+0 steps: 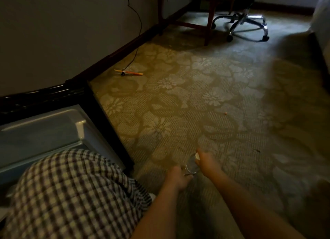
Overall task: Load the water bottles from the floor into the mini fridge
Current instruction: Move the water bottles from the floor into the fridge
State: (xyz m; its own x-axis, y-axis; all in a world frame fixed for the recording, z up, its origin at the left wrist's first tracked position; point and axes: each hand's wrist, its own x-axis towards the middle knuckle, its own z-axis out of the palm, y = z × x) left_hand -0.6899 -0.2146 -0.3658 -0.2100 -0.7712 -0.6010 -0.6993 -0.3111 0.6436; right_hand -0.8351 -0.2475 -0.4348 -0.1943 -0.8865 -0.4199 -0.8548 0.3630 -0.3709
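I have the water bottle (192, 166) in both hands, low in the frame and just right of centre. It is clear and see-through, so the pattern underneath shows dimly through it, and it carries a white cap (197, 155). It lies tilted, with the cap end pointing toward the top of the frame. My left grip (178, 178) is curled round the lower body. My right grip (205, 161) is closed on the neck by the cap. Both are blurred, and I cannot tell whether the bottle touches the carpet (205, 88).

The mini fridge (44, 131) fills the lower left. Its pale inner surface is edged by a black frame that runs diagonally down toward the bottle and ends just left of my left grip. My knee in checked cloth (75, 190) covers the lower part of that pale surface and sits between the fridge and my left forearm.

The flowered carpet lies open across the centre and right of the frame. At upper left a dark baseboard (125, 47) meets the wall. A black cable (137, 47) drops beside it to an orange stick (129, 72) on the carpet. At the top of the frame, well apart from my hands, stand wooden legs (209, 24) and the wheeled base of an office chair (247, 25).
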